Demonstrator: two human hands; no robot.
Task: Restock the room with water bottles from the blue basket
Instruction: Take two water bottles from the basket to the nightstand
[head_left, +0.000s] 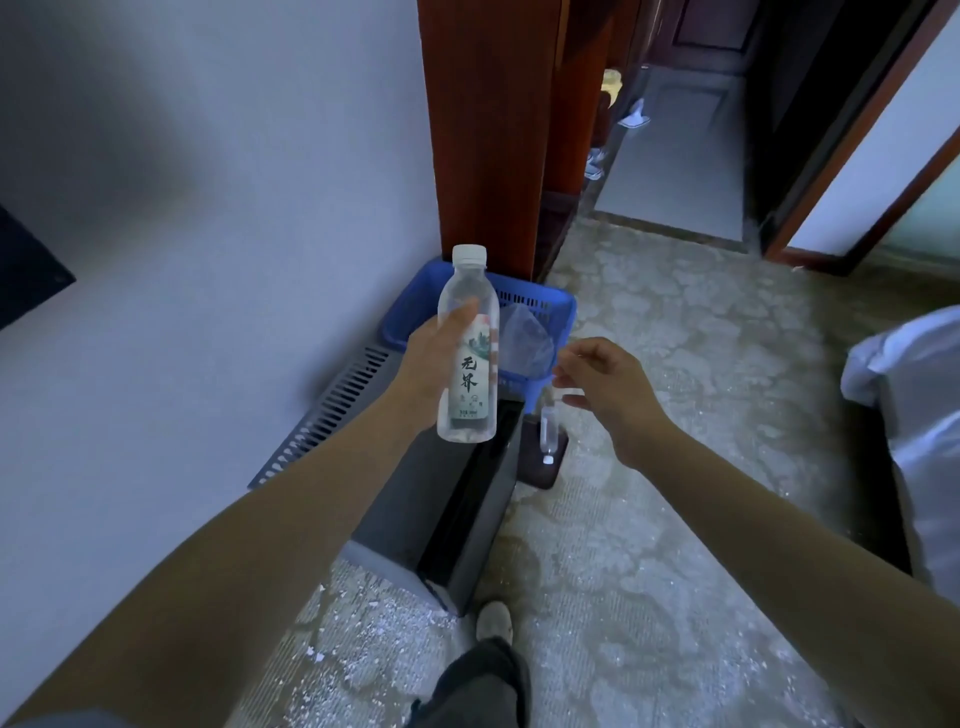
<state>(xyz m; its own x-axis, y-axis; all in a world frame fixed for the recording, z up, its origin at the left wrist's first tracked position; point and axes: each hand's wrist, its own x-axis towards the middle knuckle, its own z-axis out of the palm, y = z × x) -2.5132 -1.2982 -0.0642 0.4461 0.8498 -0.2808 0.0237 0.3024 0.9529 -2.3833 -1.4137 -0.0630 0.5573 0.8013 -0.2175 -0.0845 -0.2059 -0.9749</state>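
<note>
Head view: left hand (434, 358) grips one water bottle (468, 348); another bottle (548, 431) lies below.

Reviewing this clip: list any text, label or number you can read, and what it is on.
"无界", large dark characters on the label of the water bottle that the left hand grips.
Small print at the label's foot: too blurred to read.
Nothing else carries readable text.
</note>
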